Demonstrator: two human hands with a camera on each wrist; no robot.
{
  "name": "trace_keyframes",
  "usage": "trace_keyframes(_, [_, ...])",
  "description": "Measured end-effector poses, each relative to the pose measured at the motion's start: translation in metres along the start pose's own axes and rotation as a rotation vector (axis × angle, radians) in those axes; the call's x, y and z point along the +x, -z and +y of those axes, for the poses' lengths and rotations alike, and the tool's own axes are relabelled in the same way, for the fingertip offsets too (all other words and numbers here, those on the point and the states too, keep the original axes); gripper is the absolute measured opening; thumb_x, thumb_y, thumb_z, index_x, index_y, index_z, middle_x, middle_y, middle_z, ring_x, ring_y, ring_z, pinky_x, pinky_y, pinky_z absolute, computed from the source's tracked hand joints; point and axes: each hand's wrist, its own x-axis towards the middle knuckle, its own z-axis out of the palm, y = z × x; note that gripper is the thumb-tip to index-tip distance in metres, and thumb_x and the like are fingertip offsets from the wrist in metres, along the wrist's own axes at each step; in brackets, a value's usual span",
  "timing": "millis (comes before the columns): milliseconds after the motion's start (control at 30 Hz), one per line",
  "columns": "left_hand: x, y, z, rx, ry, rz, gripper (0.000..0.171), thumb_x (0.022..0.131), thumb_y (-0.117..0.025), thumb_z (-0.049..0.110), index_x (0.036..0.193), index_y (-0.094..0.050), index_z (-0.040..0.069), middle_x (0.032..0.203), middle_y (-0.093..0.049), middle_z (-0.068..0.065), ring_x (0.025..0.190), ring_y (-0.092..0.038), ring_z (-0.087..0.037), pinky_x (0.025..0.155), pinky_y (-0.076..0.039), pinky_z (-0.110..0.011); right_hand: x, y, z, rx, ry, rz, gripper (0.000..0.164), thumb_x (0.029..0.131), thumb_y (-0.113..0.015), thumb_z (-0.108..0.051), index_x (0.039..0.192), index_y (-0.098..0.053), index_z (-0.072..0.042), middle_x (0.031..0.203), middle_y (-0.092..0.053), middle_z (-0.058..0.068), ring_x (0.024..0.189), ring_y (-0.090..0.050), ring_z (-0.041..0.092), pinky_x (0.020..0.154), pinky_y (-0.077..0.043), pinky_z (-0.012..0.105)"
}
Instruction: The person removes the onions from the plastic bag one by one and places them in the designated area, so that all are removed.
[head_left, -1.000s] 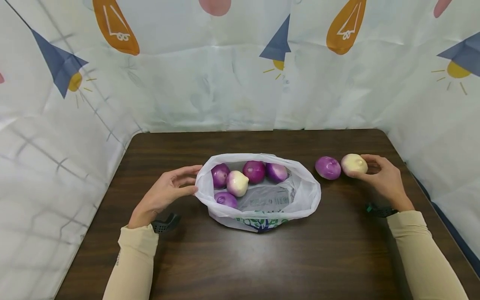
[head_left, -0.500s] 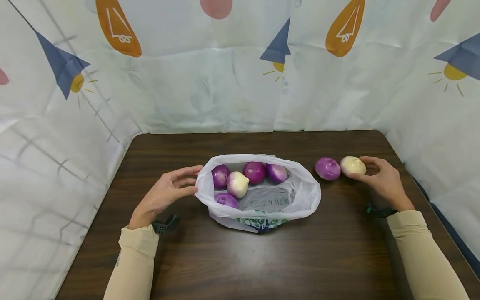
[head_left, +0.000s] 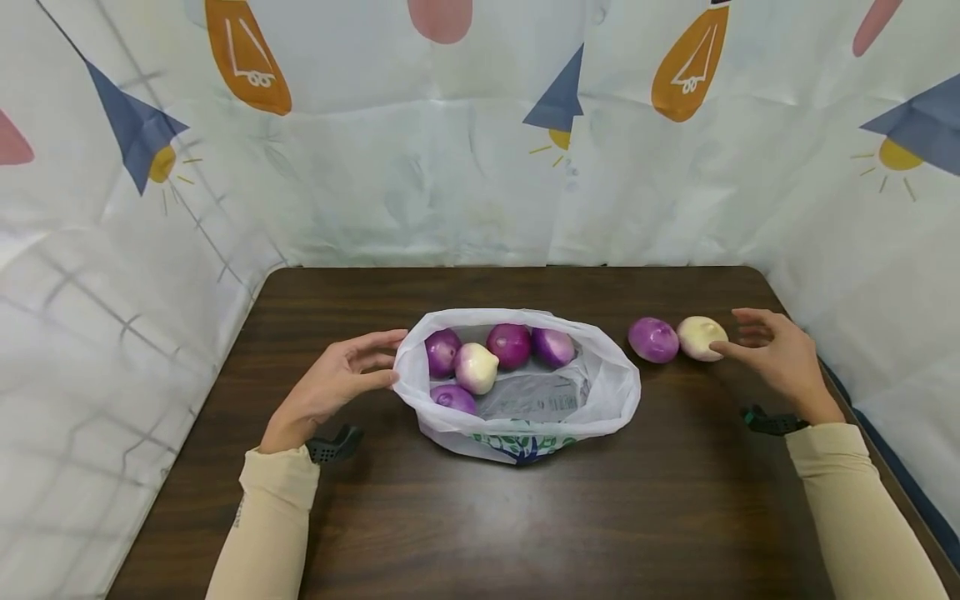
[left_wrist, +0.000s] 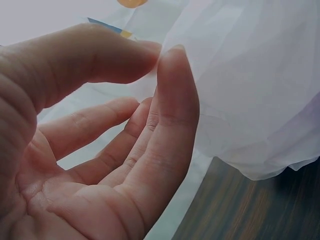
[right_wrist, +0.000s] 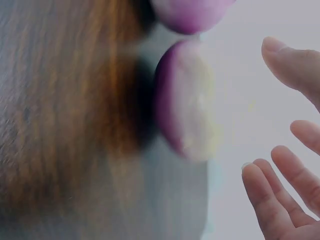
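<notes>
A white plastic bag (head_left: 630, 392) with a green and blue tree print stands with its mouth spread in the middle of the table. Inside it lie several peeled red onions, among them a pale one (head_left: 476, 368). My left hand (head_left: 333, 379) holds the left end of the bag's rim at the fingertips, fingers curved, as the left wrist view shows it close up. To the right of the bag, a purple onion (head_left: 653, 340) and a pale onion (head_left: 699, 337) sit side by side. Just right of the pale onion hovers my right hand (head_left: 780, 350), fingers spread and nothing in it.
The dark wooden table (head_left: 495, 533) ends at a straight back edge. A patterned white cloth (head_left: 360, 183) hangs behind and beside it. Black bands with dark devices (head_left: 335, 444) are worn at both wrists.
My right hand has let go of the pale onion and drawn slightly to the right. The onion stays next to the purple one. The left hand keeps its place at the bag.
</notes>
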Motion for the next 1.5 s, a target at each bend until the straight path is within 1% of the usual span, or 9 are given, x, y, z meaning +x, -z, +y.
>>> trace_keyframes(233, [-0.001, 0.001, 0.001, 0.007, 0.015, -0.008, 0.064, 0.092, -0.080, 0.020, 0.150, -0.054, 0.017, 0.147, -0.061, -0.013, 0.115, -0.070, -0.007, 0.092, -0.057, -0.023, 0.001, 0.004, -0.021, 0.047, 0.034, 0.013, 0.067, 0.089, -0.082, -0.038, 0.146, -0.057, -0.012, 0.130, -0.058, 0.005, 0.092, -0.051, -0.024, 0.072, -0.043, 0.000])
trace_keyframes(400, [0.000, 0.001, 0.002, -0.007, -0.011, -0.023, 0.064, 0.093, -0.078, 0.018, 0.151, -0.053, 0.012, 0.150, -0.059, -0.013, 0.114, -0.070, -0.005, 0.090, -0.059, -0.024, 0.002, 0.004, -0.043, 0.062, 0.081, 0.036, 0.065, 0.088, -0.085, -0.031, 0.144, -0.059, -0.012, 0.131, -0.060, 0.015, 0.094, -0.050, -0.025, 0.075, -0.040, -0.003])
trace_keyframes(500, [-0.002, 0.002, 0.002, -0.010, -0.025, -0.024, 0.064, 0.093, -0.078, 0.016, 0.151, -0.052, 0.009, 0.150, -0.058, -0.012, 0.113, -0.070, -0.004, 0.089, -0.060, -0.023, 0.002, -0.001, -0.059, 0.077, 0.117, 0.056, 0.063, 0.087, -0.086, -0.028, 0.142, -0.061, -0.013, 0.132, -0.060, 0.014, 0.097, -0.052, -0.024, 0.079, -0.039, -0.005])
trace_keyframes(767, [-0.004, 0.003, 0.004, -0.017, -0.020, -0.027, 0.063, 0.093, -0.078, 0.016, 0.150, -0.054, 0.013, 0.151, -0.058, -0.011, 0.114, -0.070, -0.005, 0.090, -0.059, -0.024, 0.005, -0.023, -0.102, 0.173, 0.209, 0.043, 0.059, 0.082, -0.089, -0.020, 0.136, -0.065, -0.018, 0.118, -0.058, -0.027, 0.104, -0.059, -0.016, 0.088, -0.043, -0.003])
trace_keyframes(933, [-0.003, -0.001, 0.008, -0.022, -0.001, -0.024, 0.061, 0.092, -0.079, 0.017, 0.149, -0.056, 0.019, 0.149, -0.061, -0.009, 0.115, -0.070, -0.007, 0.092, -0.058, -0.024, 0.006, -0.036, -0.126, 0.177, 0.277, 0.036, 0.060, 0.078, -0.092, -0.013, 0.133, -0.068, -0.019, 0.115, -0.062, -0.022, 0.101, -0.062, -0.016, 0.090, -0.043, -0.002])
trace_keyframes(1100, [-0.001, -0.005, 0.011, -0.025, -0.010, -0.025, 0.061, 0.092, -0.079, 0.016, 0.148, -0.057, 0.018, 0.148, -0.061, -0.009, 0.115, -0.070, -0.008, 0.092, -0.058, -0.024, 0.003, -0.051, -0.148, 0.251, 0.359, 0.021, 0.061, 0.073, -0.093, -0.003, 0.129, -0.071, -0.015, 0.115, -0.064, -0.019, 0.099, -0.065, -0.011, 0.089, -0.048, 0.001])
trace_keyframes(1233, [0.000, -0.007, 0.012, -0.026, -0.019, -0.024, 0.060, 0.092, -0.078, 0.014, 0.148, -0.057, 0.017, 0.148, -0.061, -0.010, 0.114, -0.070, -0.008, 0.092, -0.058, -0.024, 0.000, -0.067, -0.160, 0.270, 0.440, -0.002, 0.057, 0.073, -0.092, -0.003, 0.126, -0.072, -0.014, 0.113, -0.068, -0.008, 0.096, -0.065, -0.010, 0.087, -0.051, 0.004])
trace_keyframes(1367, [-0.001, -0.008, 0.012, -0.027, -0.027, -0.026, 0.059, 0.092, -0.077, 0.013, 0.148, -0.057, 0.016, 0.148, -0.061, -0.011, 0.114, -0.070, -0.008, 0.091, -0.058, -0.024, -0.002, -0.083, -0.167, 0.265, 0.484, -0.055, 0.052, 0.076, -0.092, -0.007, 0.123, -0.073, -0.013, 0.112, -0.072, 0.004, 0.097, -0.069, 0.000, 0.088, -0.055, 0.010])
trace_keyframes(1500, [-0.002, -0.009, 0.015, -0.023, -0.023, -0.025, 0.059, 0.092, -0.078, 0.016, 0.147, -0.058, 0.020, 0.147, -0.062, -0.007, 0.116, -0.070, -0.010, 0.092, -0.057, -0.025, -0.005, -0.095, -0.171, 0.243, 0.507, -0.097, 0.049, 0.076, -0.092, -0.010, 0.121, -0.073, -0.010, 0.110, -0.074, 0.007, 0.097, -0.072, 0.014, 0.091, -0.054, 0.010])
